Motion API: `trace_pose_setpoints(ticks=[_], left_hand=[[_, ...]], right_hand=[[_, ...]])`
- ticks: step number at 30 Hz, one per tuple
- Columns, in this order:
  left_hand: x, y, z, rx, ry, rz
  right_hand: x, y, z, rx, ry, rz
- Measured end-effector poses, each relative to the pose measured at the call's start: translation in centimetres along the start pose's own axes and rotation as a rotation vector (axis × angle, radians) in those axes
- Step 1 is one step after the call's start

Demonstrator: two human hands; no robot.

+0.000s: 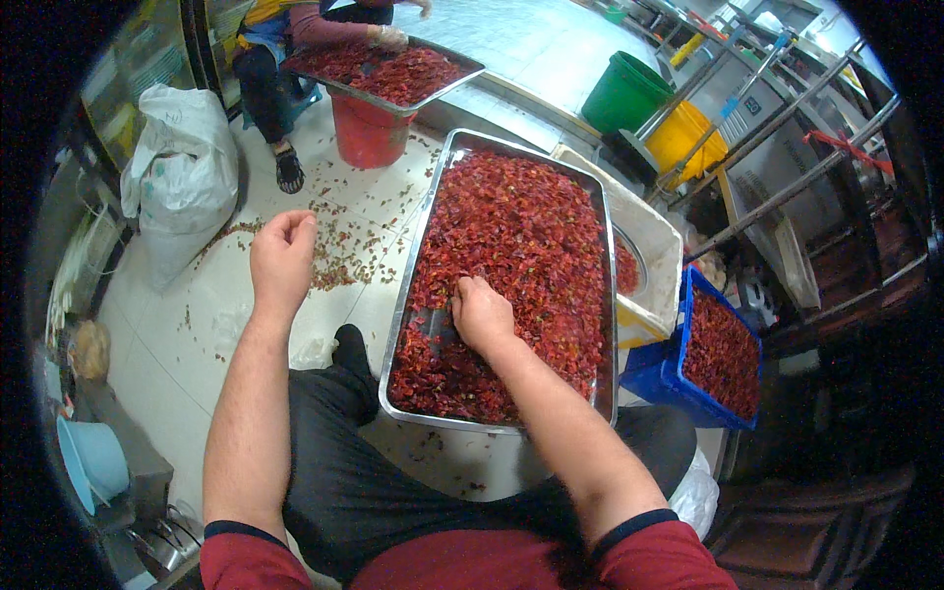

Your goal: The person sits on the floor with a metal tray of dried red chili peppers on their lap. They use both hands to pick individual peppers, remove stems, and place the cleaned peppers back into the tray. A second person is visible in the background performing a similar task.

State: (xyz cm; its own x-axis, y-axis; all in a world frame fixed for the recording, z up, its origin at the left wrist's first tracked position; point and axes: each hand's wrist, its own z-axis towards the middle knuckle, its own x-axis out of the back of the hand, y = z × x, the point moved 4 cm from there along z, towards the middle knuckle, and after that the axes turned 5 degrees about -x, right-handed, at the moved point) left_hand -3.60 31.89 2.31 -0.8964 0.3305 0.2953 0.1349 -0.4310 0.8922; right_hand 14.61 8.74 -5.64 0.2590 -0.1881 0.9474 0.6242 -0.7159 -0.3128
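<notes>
Before me, a deep rectangular metal tray (609, 310) holds a thick layer of dried red plant flakes (527, 214), with small green and yellow bits among them. My right hand (483, 313) rests in these flakes near the tray's middle, palm down. Its fingertips are partly hidden, so any flakes in its grasp cannot be made out. By the fingers a dark patch of the tray's bottom shows through. Out to the left of the tray, my left hand (284, 254) is raised over the floor with fingers curled in. Whether it pinches something is not visible.
A gloved co-worker's hand (389, 38) is at another flake-filled tray (442, 96) on a red bucket (369, 133). Right stand a white foam box (656, 228) and a blue crate (653, 369) of flakes. Left is a white woven sack (184, 184). Brownish-green scraps (346, 254) litter the floor.
</notes>
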Motion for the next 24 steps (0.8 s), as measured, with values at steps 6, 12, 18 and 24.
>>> trace_pose_setpoints(ticks=[6,12,18,24], left_hand=[[0.0,0.5,0.2,-0.003,-0.011,0.04],[-0.1,-0.5,-0.1,0.022,-0.055,0.067],[-0.2,-0.5,0.0,0.029,-0.084,0.062],[-0.5,-0.2,0.1,0.041,-0.102,0.079]], right_hand=[[0.7,1.5,-0.6,0.071,0.008,0.044],[0.7,1.0,-0.5,0.123,-0.052,0.0],[1.5,3.8,-1.3,0.019,-0.129,0.654],[1.6,4.2,-2.3,-0.398,-0.507,1.135]])
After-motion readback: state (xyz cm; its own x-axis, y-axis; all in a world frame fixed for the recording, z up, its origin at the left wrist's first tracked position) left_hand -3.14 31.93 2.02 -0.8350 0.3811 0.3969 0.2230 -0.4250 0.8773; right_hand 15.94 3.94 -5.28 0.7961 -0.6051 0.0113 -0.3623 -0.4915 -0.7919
